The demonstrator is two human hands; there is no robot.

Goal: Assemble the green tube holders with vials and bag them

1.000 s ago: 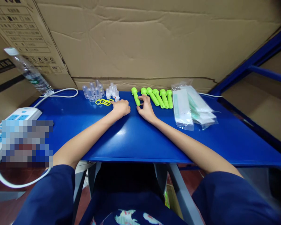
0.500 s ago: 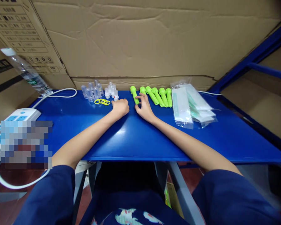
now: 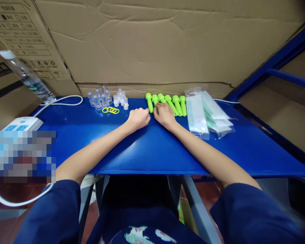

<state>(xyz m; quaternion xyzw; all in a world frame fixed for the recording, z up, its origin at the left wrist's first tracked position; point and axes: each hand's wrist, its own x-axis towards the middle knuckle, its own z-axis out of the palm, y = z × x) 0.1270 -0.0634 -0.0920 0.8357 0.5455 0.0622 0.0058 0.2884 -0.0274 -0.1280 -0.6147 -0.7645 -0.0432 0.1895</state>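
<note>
My left hand (image 3: pixel 139 118) rests closed in a loose fist on the table, its knuckles close to the lower end of the leftmost green flashlight (image 3: pixel 149 102). Whatever its fingers hold, if anything, is hidden. My right hand (image 3: pixel 165 116) lies over the lower ends of the second and third green flashlights (image 3: pixel 162 98), its fingers bent and closed; their tips are partly out of sight. Several green flashlights stand side by side in a row, caps toward the cardboard. Left of my hands are small white-based clear caps (image 3: pixel 126 103), clear domed pieces (image 3: pixel 97 102) and yellow rings (image 3: pixel 110 110).
Plastic-wrapped white packets (image 3: pixel 197 113) lie right of the flashlights. A water bottle (image 3: pixel 32 79) leans at the left, near a white power strip (image 3: pixel 27 125) and its cable. Cardboard (image 3: pixel 155 44) walls the back of the blue table (image 3: pixel 142 152).
My left hand has moved right, toward the flashlights. The leftmost flashlight has shifted right against the row. My right hand's spread fingers have closed and moved slightly right.
</note>
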